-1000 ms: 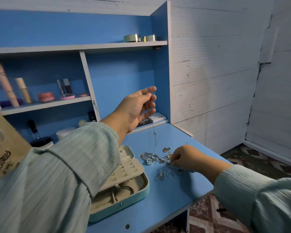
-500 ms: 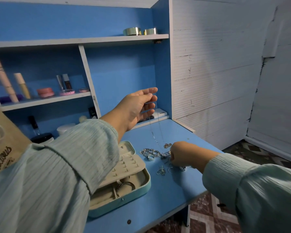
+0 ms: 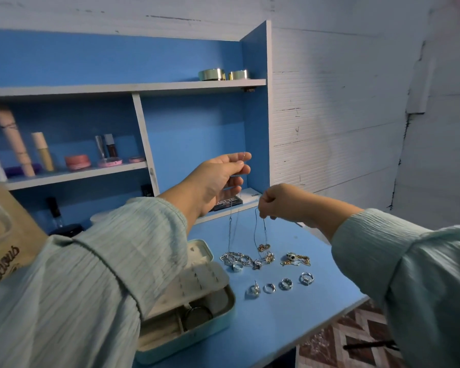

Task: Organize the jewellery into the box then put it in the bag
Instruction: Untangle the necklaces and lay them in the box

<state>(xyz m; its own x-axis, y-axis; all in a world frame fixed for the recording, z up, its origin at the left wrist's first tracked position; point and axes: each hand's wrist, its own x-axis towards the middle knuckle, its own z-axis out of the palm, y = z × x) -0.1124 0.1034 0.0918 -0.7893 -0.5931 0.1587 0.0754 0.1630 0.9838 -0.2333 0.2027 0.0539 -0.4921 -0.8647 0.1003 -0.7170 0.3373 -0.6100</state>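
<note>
R hand (image 3: 282,201) has come up off the tabletop (image 3: 290,309) since half a sec ago; it was down among the pile, now it's raised w/ fingers (image 3: 267,205) curled tight, pinching a thin chain (image 3: 256,229) that loops down to a small gold pendant (image 3: 264,247); pendant hangs just above the heap, may still be touching it, can't tell. L hand (image 3: 218,179) holds about where it was, up near the shelf unit; thumb and forefinger tip pinch the top of a second fine chain (image 3: 230,229), other fingers loosely spread; that chain drops to the silver tangle (image 3: 239,259) on the tabletop.

Meaning, as I read it: the two necklaces are being pulled apart from the knot, not boxed yet; separation looks partly done, lower ends still in or near the heap.

Rest of the jewellery untouched: gold bracelet cluster (image 3: 295,258) to the right of the tangle; four rings (image 3: 282,284) in a row nearer the front edge. Jewellery box (image 3: 218,317) lies open at front left, partly behind the L sleeve; a round item sits in one compartment, otherwise it looks mostly unfilled. Paper bag (image 3: 11,235) stands far left, beyond the box; bagging step is a long way off.
</note>
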